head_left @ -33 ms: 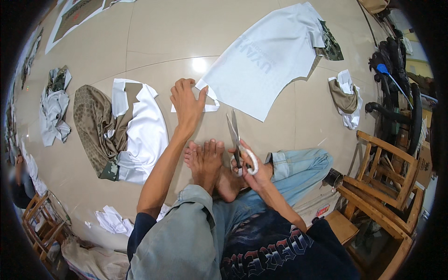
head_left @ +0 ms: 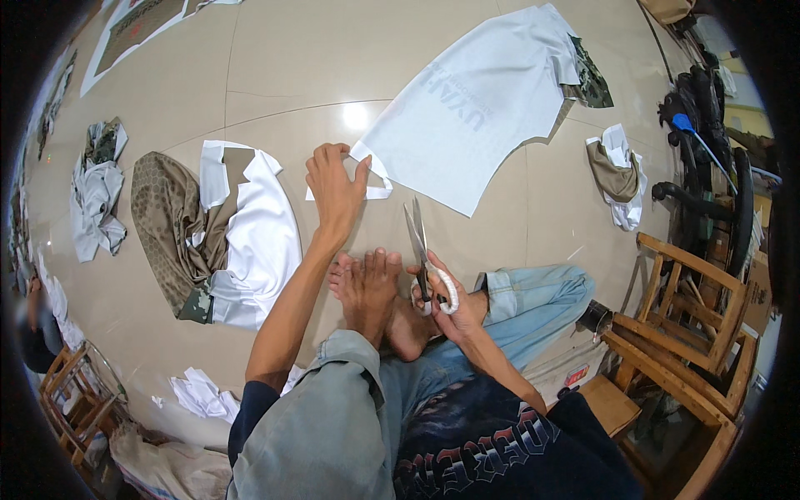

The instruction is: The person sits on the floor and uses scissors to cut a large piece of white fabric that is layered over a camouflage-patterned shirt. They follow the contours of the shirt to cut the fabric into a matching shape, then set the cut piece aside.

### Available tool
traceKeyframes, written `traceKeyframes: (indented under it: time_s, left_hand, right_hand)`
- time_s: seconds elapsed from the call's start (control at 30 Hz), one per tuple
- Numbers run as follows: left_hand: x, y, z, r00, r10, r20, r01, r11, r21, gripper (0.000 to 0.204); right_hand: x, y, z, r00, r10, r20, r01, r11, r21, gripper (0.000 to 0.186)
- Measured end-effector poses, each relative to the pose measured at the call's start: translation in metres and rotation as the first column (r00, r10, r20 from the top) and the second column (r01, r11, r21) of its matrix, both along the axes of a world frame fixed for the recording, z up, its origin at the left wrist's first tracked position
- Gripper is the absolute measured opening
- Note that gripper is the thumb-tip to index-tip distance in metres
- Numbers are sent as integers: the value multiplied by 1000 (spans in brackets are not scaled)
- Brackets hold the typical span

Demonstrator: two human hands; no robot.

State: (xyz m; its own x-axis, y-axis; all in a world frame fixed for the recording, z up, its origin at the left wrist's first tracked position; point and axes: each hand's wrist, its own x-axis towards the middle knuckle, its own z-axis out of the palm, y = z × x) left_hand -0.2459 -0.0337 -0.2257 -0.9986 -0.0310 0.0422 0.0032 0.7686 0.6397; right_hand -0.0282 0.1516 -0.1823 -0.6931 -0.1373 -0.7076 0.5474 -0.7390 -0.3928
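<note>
My left hand rests on the floor with fingers apart, over a thin white fabric scrap. Its thumb touches the near-left corner of a large white cloth piece. That cloth lies spread out, with faint grey print and a camouflage-patterned end at its far right. In my right hand is a pair of scissors with white-wrapped handles. The blades are slightly parted and point away from me, short of the cloth's near edge, with no fabric between them.
Left of my left arm lie a brown patterned garment piece and white cloth. A grey-white bundle sits farther left, a small brown-and-white one at right. Wooden furniture stands at right. My bare feet are between my arms.
</note>
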Motion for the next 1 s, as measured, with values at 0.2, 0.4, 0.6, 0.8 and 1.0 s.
traceKeyframes:
  time_s: [0.2, 0.4, 0.6, 0.8, 1.0]
  left_hand:
    - [33, -3, 11, 897, -48, 440, -282, 703, 653, 42]
    - [32, 7, 23, 715, -173, 678, -531, 496, 687, 34]
    - [16, 15, -3, 695, -112, 711, -603, 448, 660, 25]
    - [13, 17, -6, 695, -82, 715, -593, 498, 633, 23]
    - [11, 15, -7, 688, -86, 721, -585, 521, 621, 21]
  right_hand:
    - [-44, -6, -20, 993, 0, -119, 6, 999, 47, 69]
    - [-73, -13, -26, 990, 81, -116, -65, 989, 131, 66]
    - [-76, -9, -32, 982, 149, -116, -129, 977, 167, 70]
    - [-77, -1, -36, 979, 172, -107, -149, 969, 195, 61]
    - [-84, 7, -37, 965, 252, -78, -216, 925, 311, 61]
